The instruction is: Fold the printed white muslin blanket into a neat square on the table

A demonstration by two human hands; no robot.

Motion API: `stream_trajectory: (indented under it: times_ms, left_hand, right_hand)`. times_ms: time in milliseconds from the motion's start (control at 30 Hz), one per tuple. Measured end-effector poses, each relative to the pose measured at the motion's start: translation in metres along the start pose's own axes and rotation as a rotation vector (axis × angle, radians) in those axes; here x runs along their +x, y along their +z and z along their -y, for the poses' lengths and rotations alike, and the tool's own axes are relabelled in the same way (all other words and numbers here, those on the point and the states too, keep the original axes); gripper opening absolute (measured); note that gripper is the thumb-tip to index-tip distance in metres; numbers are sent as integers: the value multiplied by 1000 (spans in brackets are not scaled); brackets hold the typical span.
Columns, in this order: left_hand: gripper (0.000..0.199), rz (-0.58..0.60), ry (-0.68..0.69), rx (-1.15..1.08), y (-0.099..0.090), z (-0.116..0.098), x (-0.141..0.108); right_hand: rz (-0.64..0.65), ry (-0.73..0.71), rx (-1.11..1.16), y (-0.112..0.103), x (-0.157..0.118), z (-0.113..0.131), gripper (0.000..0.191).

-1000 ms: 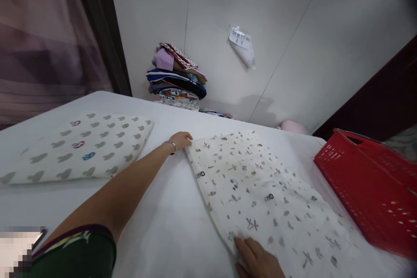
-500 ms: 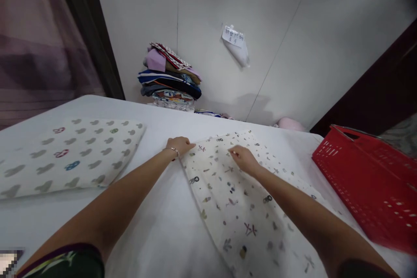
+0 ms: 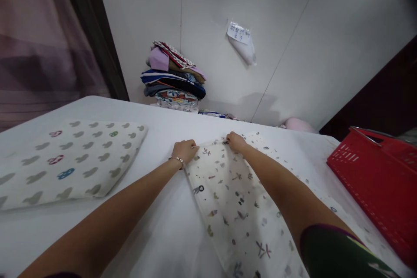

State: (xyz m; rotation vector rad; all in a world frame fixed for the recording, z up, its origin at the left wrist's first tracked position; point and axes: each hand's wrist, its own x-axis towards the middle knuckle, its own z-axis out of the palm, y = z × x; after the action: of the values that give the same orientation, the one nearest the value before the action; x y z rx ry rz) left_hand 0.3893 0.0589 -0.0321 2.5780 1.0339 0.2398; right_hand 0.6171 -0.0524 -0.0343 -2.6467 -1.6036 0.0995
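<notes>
A long white cloth printed with small palm trees, ice-cream cones and other figures lies on the white table, stretching from its far side toward me. My left hand, with a bracelet at the wrist, pinches the cloth's far left corner. Along the same far edge my right hand grips the cloth with closed fingers. Between the two hands the edge runs taut and slightly raised. The far right part of the cloth lies flat past my right hand. My right forearm covers some of it.
A folded cream cloth with grey mushroom-like shapes lies on the left. A red perforated basket stands at the right. Behind the table rises a stack of folded fabrics against the wall. A paper label in plastic hangs there.
My right hand has moved up to the cloth's far edge and taken hold of it. My left hand stays at the corner. The view has shifted slightly.
</notes>
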Motion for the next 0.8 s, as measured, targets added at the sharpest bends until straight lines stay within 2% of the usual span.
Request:
stream_trajectory:
  times_ms: [133, 233, 467, 667, 733, 800]
  left_hand:
    - [28, -29, -61, 27, 0, 2, 1]
    - [26, 2, -101, 73, 1, 2, 0]
    - [27, -15, -80, 145, 7, -1, -4]
    - [28, -137, 15, 171, 9, -1, -11]
    - [31, -199, 132, 158, 10, -5, -20]
    - [36, -204, 285, 160, 13, -9, -29]
  right_hand:
    - [-58, 12, 12, 0, 12, 4, 22]
    - [-70, 22, 24, 7, 20, 10, 20]
    - [-114, 31, 71, 22, 16, 11, 27]
    - [-204, -34, 251, 18, -5, 10, 41]
    - [-211, -64, 258, 19, -21, 8, 43]
    - [-187, -81, 225, 22, -36, 6, 45]
